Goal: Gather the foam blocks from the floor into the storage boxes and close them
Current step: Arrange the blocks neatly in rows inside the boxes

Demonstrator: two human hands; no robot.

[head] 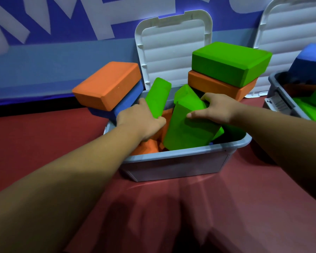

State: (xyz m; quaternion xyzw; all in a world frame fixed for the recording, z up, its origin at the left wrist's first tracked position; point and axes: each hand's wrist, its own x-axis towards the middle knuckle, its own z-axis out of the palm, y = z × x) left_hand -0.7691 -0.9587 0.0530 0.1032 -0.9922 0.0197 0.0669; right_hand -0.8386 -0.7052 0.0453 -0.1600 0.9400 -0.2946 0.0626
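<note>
A grey storage box (173,161) stands on the red floor, its white lid (173,44) open against the wall. Inside it, my left hand (140,119) grips an upright narrow green block (158,96). My right hand (215,108) holds the top of a large tilted green block (186,130). Orange blocks (146,146) lie lower in the box. An orange block (108,84) on a blue block (128,103) overhangs the box's left rim. At the back right corner a green block (230,61) sits on an orange block (217,86).
A second grey box (279,88) at the right edge holds green blocks and a blue block (312,64), with its white lid (288,26) open. A blue wall with white shapes runs behind both boxes. Red floor (171,207) stretches in front.
</note>
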